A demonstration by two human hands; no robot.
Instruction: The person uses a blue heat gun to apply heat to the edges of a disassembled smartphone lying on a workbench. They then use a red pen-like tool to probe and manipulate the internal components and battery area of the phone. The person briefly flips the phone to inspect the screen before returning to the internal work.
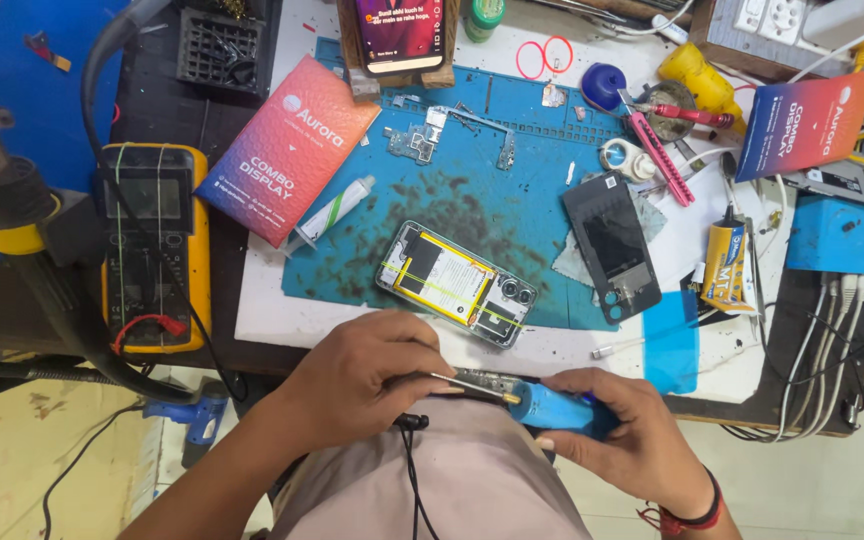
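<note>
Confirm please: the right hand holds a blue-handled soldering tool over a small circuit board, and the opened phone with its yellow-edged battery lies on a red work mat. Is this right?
One detail is wrong. The head view shows the opened phone with its yellow-edged battery on a blue work mat, not a red one. The right hand does hold the blue-handled soldering tool over the small circuit board.

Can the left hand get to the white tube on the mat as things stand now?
Probably not at once. The left hand is closed on a small board, so it is busy. The path itself looks free: the white tube lies uncovered on the blue mat, up and left of the opened phone.
</note>
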